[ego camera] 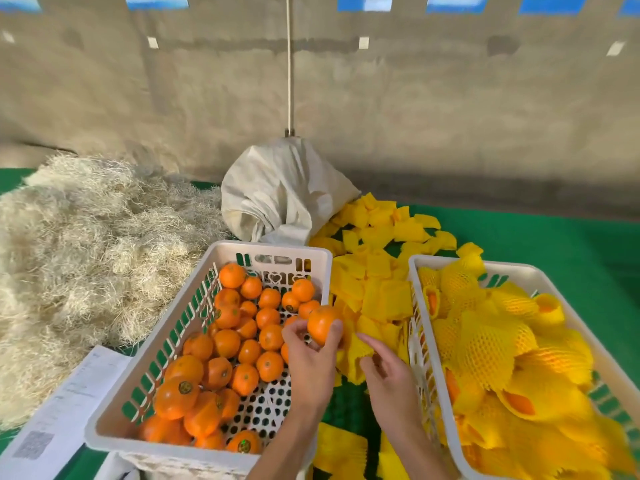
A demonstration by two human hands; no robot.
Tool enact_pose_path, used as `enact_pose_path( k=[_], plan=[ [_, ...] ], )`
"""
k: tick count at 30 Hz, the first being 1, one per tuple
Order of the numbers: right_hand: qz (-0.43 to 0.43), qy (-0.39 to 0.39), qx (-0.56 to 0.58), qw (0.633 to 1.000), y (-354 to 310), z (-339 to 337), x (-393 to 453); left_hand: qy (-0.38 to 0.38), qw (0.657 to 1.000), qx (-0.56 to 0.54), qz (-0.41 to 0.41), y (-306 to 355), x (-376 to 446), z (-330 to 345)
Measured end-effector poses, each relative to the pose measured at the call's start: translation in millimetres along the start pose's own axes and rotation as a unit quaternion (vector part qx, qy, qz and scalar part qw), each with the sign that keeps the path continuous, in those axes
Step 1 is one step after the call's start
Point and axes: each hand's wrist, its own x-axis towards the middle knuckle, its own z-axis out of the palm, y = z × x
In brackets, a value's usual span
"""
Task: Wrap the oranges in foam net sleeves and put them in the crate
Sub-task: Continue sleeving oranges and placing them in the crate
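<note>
Above the right rim of the left crate point(242, 249), the left hand point(308, 362) pinches one firm, smooth orange point(322, 323) by its sides. Just right, the right hand point(388, 379), index extended, touches a soft, light foam net sleeve point(360, 348); grasp its open edge.

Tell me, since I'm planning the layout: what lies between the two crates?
In the head view, loose yellow foam sleeves on the green mat, and both hands.

green table point(540, 244) carries two crates point(221, 341), loose sleeves point(381, 271), straw point(86, 244).
</note>
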Motion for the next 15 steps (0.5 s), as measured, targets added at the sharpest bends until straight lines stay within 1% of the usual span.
enact_pose_path(
  k=[2,3,4,6,9,12,15],
  plan=[
    [0.001,-0.017,0.012,1.000,2.4,-3.9,-0.6,0.001,1.000,-0.028,0.000,-1.3,-0.2,1.1],
    [-0.003,-0.009,0.015,1.000,2.9,-4.3,-0.7,-0.004,0.999,-0.037,0.011,-1.8,0.3,0.7],
    [-0.005,0.012,0.016,1.000,2.3,-3.7,-0.8,-0.015,0.999,-0.037,0.026,-1.8,0.4,0.1],
    [-0.009,0.081,0.016,0.997,-0.7,-2.5,0.8,-0.048,0.997,-0.024,0.051,-1.2,-0.6,-0.9],
    [-0.030,0.178,-0.027,0.983,-1.0,-4.7,6.7,-0.072,0.996,-0.012,0.056,1.4,-4.9,0.6],
    [-0.038,0.222,-0.010,0.974,2.1,-5.3,8.1,-0.068,0.995,-0.008,0.067,1.5,-7.1,1.1],
    [-0.026,0.233,0.020,0.972,7.2,-3.3,4.8,-0.080,0.994,-0.008,0.073,1.4,-7.1,1.4]
  ],
)
